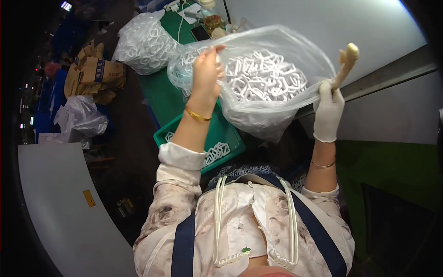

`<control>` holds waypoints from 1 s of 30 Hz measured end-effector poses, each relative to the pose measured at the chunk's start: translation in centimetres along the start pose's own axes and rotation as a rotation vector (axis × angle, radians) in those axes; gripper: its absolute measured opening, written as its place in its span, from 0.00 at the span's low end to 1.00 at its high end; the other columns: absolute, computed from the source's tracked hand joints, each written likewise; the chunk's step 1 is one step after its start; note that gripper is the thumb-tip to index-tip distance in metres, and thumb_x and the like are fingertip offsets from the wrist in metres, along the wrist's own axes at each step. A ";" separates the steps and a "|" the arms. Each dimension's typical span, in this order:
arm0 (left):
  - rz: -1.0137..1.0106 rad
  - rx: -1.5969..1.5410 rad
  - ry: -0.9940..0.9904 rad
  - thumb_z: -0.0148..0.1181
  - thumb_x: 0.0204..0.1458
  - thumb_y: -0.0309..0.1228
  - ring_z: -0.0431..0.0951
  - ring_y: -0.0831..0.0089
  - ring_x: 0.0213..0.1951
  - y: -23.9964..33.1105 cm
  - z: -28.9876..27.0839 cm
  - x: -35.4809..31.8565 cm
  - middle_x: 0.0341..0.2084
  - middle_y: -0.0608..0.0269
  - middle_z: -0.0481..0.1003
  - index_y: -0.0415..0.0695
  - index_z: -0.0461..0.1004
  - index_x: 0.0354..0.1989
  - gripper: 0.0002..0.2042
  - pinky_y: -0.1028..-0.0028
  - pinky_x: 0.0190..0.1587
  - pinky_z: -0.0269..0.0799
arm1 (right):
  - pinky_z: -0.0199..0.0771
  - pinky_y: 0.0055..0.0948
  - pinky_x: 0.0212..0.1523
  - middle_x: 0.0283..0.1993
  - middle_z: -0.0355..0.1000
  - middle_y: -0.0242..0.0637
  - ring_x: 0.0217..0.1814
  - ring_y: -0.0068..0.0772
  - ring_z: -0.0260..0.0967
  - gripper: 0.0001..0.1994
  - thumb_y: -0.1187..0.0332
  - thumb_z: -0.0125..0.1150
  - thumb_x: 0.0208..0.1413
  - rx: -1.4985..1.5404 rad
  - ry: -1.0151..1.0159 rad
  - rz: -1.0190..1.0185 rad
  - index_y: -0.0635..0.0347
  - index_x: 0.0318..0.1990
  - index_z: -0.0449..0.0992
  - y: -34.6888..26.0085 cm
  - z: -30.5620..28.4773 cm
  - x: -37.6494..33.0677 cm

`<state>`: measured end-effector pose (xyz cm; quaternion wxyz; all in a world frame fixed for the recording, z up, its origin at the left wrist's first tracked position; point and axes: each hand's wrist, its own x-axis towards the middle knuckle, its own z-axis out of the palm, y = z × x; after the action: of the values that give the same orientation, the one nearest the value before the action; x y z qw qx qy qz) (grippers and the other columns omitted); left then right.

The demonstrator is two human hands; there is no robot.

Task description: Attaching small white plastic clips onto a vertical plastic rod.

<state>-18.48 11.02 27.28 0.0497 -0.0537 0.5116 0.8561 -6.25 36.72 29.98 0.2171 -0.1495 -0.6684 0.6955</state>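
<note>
We have the open mouth of a clear plastic bag spread between our two hands. To hold it well, we should grip folded film instead of a single thin edge, since the load of loose pieces could tear or slip a thin pinch. We would do best with both sides of the rim at an even height; a dip on the near side could let white plastic loops spill. Slow, matched movements of both arms would likely stop the heap from sliding to one side.

Our bare left hand is curled around the left edge of the rim, and our gloved right hand pinches the right edge. A long, pale yellowish thing rises just beyond the right hand; we cannot tell what it is or whether the fingers hold it too.

The bag hangs between the hands, touching both, with the loops heaped inside, to the right of the left hand and to the left of the right one. The green tray, with more loops in it, lies nearer to us, partly hidden by our left forearm.
</note>
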 end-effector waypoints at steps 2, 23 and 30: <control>-0.023 0.043 0.035 0.49 0.70 0.36 0.55 0.89 0.17 0.7 0.0 -2.6 0.18 0.81 0.58 0.44 0.78 0.43 0.12 0.83 0.18 0.50 | 0.51 0.19 0.24 0.23 0.60 0.18 0.24 0.10 0.52 0.12 0.68 0.54 0.68 -0.055 -0.038 0.026 0.65 0.32 0.74 -0.2 -0.4 -1.0; -0.029 0.081 -0.056 0.43 0.71 0.32 0.48 0.89 0.17 3.8 0.1 -4.7 0.18 0.82 0.51 0.39 0.77 0.56 0.17 0.84 0.19 0.44 | 0.44 0.17 0.20 0.24 0.60 0.18 0.20 0.08 0.48 0.11 0.66 0.53 0.70 -0.142 -0.127 0.113 0.60 0.35 0.73 2.8 -2.9 -2.6; -0.369 0.543 -0.252 0.60 0.65 0.42 0.53 0.92 0.18 1.2 -6.0 -1.7 0.21 0.84 0.61 0.42 0.77 0.59 0.20 0.84 0.18 0.43 | 0.55 0.19 0.29 0.27 0.60 0.20 0.28 0.12 0.53 0.08 0.69 0.57 0.68 -0.357 -0.081 0.145 0.65 0.37 0.74 9.1 -4.5 -5.6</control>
<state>-16.68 5.14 25.72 0.2786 -0.0239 0.6923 0.6652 -0.11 37.69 20.22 0.1092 -0.2052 -0.7770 0.5851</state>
